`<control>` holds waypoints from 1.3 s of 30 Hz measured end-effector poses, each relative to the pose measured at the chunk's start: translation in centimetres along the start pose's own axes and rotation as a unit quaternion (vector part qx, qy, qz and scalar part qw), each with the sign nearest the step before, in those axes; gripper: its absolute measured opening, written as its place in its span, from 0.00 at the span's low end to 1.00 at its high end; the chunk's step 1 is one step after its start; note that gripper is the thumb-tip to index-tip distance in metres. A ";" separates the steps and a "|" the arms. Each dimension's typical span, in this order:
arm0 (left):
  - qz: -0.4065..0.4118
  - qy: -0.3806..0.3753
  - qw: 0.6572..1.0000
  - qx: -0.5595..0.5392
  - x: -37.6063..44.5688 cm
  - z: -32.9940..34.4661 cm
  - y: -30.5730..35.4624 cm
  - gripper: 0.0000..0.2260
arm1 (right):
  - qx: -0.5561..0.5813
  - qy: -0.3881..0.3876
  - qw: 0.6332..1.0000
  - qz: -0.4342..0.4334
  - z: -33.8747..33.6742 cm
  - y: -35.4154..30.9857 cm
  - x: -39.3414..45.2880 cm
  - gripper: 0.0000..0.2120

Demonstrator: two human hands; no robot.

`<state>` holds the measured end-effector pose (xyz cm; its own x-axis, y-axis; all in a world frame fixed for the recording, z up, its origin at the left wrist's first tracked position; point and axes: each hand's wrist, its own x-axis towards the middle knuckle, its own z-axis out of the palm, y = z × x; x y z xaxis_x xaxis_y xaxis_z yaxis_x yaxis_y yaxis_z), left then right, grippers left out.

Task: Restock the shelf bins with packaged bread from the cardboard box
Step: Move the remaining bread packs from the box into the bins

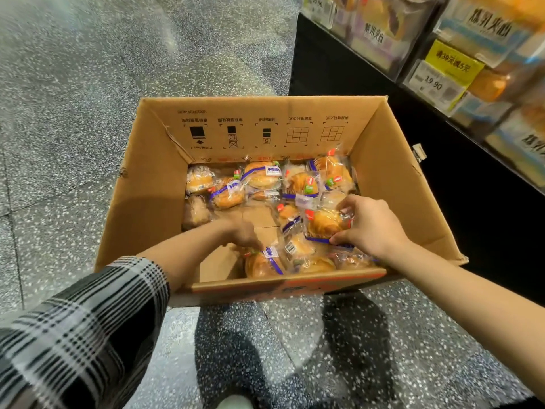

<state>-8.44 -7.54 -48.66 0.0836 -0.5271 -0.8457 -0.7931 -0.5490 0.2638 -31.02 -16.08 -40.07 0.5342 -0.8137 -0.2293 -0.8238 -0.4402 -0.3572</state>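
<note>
While both hands reach into the cardboard box [147,184] — right hand [370,225] grips a bread pack [326,224] (wrapped).

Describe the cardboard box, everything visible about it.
The box is brown corrugated cardboard, open-topped, its flaps spread outward. It sits on the speckled floor beside a black shelf base. Handling symbols and grids are printed upside down on the far flap; the near rim shows orange print. Wrapped bread packs partly cover its bottom, leaving bare cardboard in the middle. Both hands reach inside: left hand, right hand.
</note>
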 end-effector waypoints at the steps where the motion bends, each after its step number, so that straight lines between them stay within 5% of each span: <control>1: -0.043 -0.041 0.998 -0.008 0.2 0.5 0.1 0.25 | -0.002 -0.006 1.000 -0.003 0.2 0.1 0.1 0.32; 4: -0.153 -0.140 0.976 -0.065 0.4 1.6 0.0 0.40 | 0.000 -0.019 1.000 -0.013 0.4 0.2 0.4 0.32; 8: -0.146 -0.241 0.929 -0.240 1.4 3.9 -1.5 0.45 | -0.001 -0.025 1.000 -0.015 0.7 0.4 0.8 0.32; 12: -0.088 -0.099 0.925 -0.355 1.8 4.9 -0.9 0.23 | 0.000 -0.034 0.999 -0.016 0.9 0.4 0.9 0.31; 16: -0.074 0.019 0.935 -0.348 0.6 2.9 -0.4 0.07 | 0.013 -0.017 1.000 -0.015 0.7 0.4 0.8 0.31; 21: -0.040 0.100 0.942 -0.319 -1.5 0.7 -2.2 0.20 | 0.045 0.039 0.998 -0.024 0.1 0.1 0.3 0.29; 26: 0.065 0.162 0.937 -0.302 -5.9 -0.9 -0.4 0.14 | 0.105 0.085 0.990 -0.025 -1.9 -0.3 -0.9 0.29; 32: 0.164 0.274 0.912 -0.258 -11.6 -2.0 4.5 0.31 | 0.140 0.158 0.977 -0.035 -7.5 0.5 -4.7 0.28; 39: 0.240 0.394 0.871 -0.171 -16.1 -3.7 12.1 0.26 | 0.121 0.242 0.963 -0.013 -15.5 5.2 -11.9 0.26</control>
<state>-17.16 -8.07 -30.15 0.2860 -0.9567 -0.0550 -0.6362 -0.2325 0.7357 -44.62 -14.54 -25.20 0.3543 -0.9111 0.2106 -0.7123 -0.4089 -0.5705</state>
